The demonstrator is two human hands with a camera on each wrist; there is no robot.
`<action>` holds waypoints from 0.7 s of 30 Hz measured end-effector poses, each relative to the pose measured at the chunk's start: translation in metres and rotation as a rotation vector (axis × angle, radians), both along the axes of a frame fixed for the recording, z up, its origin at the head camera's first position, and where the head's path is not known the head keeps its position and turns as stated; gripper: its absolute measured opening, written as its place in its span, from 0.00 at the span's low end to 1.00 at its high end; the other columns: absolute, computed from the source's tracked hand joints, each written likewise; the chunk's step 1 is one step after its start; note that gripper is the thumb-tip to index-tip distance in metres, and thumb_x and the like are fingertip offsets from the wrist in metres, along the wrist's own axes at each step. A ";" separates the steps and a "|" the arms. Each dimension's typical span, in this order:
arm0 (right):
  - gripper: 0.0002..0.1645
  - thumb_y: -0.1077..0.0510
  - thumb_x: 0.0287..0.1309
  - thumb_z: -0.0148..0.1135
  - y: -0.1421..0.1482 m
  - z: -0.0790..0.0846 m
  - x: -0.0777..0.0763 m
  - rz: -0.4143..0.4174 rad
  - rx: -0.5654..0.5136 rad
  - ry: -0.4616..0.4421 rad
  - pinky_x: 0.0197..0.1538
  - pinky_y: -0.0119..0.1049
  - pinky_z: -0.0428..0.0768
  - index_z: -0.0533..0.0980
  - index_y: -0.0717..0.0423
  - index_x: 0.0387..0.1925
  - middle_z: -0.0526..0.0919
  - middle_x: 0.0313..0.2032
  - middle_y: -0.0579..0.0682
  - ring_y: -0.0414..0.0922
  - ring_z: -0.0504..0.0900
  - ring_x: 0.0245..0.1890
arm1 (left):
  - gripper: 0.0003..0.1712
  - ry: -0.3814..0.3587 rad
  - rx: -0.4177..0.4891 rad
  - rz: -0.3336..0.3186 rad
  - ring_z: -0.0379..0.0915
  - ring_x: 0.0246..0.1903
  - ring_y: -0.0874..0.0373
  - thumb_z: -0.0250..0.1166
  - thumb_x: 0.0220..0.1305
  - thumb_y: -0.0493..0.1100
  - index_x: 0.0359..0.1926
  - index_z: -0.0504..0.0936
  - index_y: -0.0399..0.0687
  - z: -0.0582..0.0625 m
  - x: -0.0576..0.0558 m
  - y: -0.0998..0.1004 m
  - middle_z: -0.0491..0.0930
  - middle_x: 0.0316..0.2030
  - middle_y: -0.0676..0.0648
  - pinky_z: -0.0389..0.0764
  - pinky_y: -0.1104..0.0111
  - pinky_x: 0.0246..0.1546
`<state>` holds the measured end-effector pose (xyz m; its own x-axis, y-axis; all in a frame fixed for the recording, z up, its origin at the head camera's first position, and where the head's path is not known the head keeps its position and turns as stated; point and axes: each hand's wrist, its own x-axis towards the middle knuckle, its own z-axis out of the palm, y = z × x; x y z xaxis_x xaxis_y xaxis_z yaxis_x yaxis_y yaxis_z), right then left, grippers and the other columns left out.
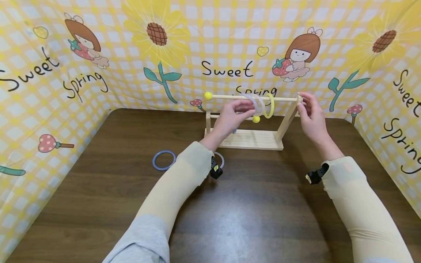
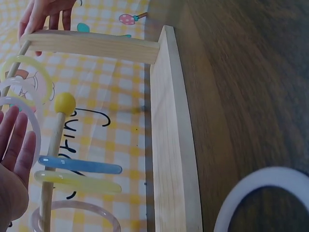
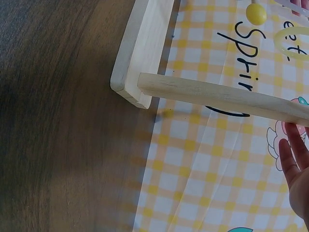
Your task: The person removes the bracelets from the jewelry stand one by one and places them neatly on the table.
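Observation:
A wooden stand (image 1: 250, 139) has an upper rod (image 1: 230, 97) tipped with a yellow ball (image 1: 208, 96). My left hand (image 1: 234, 116) pinches a pale lilac ring (image 1: 261, 106) round that rod. A second pale ring sits close beside it, and a yellow ring (image 1: 270, 106) hangs further right. At the rod's right end, my right hand (image 1: 312, 117) grips the top of the slanted post (image 1: 287, 118) between thumb and fingers. In the left wrist view, a blue ring (image 2: 82, 165), a yellow ring (image 2: 79, 182) and a pinkish ring (image 2: 79, 205) hang on the lower rod (image 2: 55, 140).
A blue ring (image 1: 164, 160) lies flat on the brown table (image 1: 98, 190), left of the stand. Partly hidden by the left wrist is a whitish ring (image 1: 221, 160), also on the table. Yellow checked cloth (image 1: 227, 44) surrounds the table at the back and sides.

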<state>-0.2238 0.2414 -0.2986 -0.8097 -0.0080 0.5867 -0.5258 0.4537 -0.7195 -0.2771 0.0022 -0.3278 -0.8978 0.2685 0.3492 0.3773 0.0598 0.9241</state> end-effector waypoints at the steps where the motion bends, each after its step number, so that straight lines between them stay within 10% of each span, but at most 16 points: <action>1: 0.18 0.72 0.69 0.46 0.000 0.000 0.000 0.001 -0.001 0.003 0.42 0.24 0.69 0.64 0.76 0.58 0.73 0.54 0.73 0.36 0.73 0.38 | 0.16 -0.009 -0.006 0.004 0.80 0.41 0.63 0.72 0.58 0.41 0.48 0.84 0.43 0.000 0.000 0.001 0.85 0.42 0.51 0.79 0.71 0.42; 21: 0.19 0.70 0.70 0.47 0.001 -0.002 0.000 0.002 -0.018 0.002 0.42 0.23 0.69 0.64 0.73 0.59 0.73 0.54 0.73 0.33 0.73 0.40 | 0.15 0.041 -0.069 0.038 0.79 0.37 0.61 0.74 0.55 0.38 0.45 0.84 0.45 0.000 0.008 -0.007 0.85 0.35 0.52 0.74 0.68 0.40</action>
